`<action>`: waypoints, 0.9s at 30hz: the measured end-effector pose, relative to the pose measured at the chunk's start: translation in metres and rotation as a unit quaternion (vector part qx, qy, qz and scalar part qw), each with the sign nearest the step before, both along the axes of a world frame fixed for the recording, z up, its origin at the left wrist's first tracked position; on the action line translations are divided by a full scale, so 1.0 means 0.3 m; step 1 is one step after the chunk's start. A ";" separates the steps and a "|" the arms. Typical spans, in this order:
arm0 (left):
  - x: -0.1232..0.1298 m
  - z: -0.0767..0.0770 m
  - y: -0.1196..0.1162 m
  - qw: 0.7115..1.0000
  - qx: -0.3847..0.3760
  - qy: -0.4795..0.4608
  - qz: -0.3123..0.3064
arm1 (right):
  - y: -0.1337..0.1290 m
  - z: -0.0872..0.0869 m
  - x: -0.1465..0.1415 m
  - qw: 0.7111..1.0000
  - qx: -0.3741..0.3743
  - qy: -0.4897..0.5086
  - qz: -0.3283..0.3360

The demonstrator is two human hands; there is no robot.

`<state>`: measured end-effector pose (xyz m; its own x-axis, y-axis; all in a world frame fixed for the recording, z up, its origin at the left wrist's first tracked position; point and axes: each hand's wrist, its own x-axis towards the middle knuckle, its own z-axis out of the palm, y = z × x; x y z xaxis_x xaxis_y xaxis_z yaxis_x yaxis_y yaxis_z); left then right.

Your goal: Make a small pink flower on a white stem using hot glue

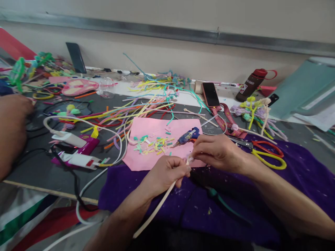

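My left hand (167,172) is closed in a pinch around a cream pipe cleaner (157,211), close to its upper end. The long tail slants down to the lower left. At that upper end sits a small pale lilac piece (188,158), pinched by the fingertips of my right hand (218,151); its exact shape is blurred. Just beyond my right hand, a blue glue gun (187,136) lies on a pink sheet (142,129), nozzle toward the left. Short cut pieces of yellow, green and pink pipe cleaner (157,145) are scattered on the sheet.
Purple cloth (123,188) covers the front edge. Scissors (267,153) lie right, near a phone (210,94) and bottle (248,85). A power strip (90,144) with chargers and cables sits left. Loose pipe cleaners (146,111) spread behind. Another person's hand (13,129) is far left.
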<state>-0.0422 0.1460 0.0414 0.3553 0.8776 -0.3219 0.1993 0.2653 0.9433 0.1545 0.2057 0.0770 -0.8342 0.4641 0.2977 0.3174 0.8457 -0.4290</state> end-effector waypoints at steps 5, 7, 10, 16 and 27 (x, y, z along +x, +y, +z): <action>0.000 -0.004 -0.003 1.000 0.001 -0.005 0.001 | 0.002 -0.004 -0.001 1.000 -0.009 0.001 0.000; 0.000 -0.003 -0.003 1.000 -0.003 -0.011 0.000 | 0.004 -0.004 -0.001 1.000 -0.013 0.005 0.000; 0.001 0.000 -0.004 1.000 -0.003 -0.016 -0.004 | 0.007 -0.005 -0.001 1.000 -0.019 0.016 0.003; -0.001 -0.004 -0.004 1.000 -0.005 -0.021 -0.010 | 0.007 -0.010 -0.002 0.999 -0.023 0.021 0.008; 0.000 0.002 -0.003 1.000 -0.001 -0.017 -0.006 | 0.004 -0.011 -0.004 1.000 -0.012 0.011 0.004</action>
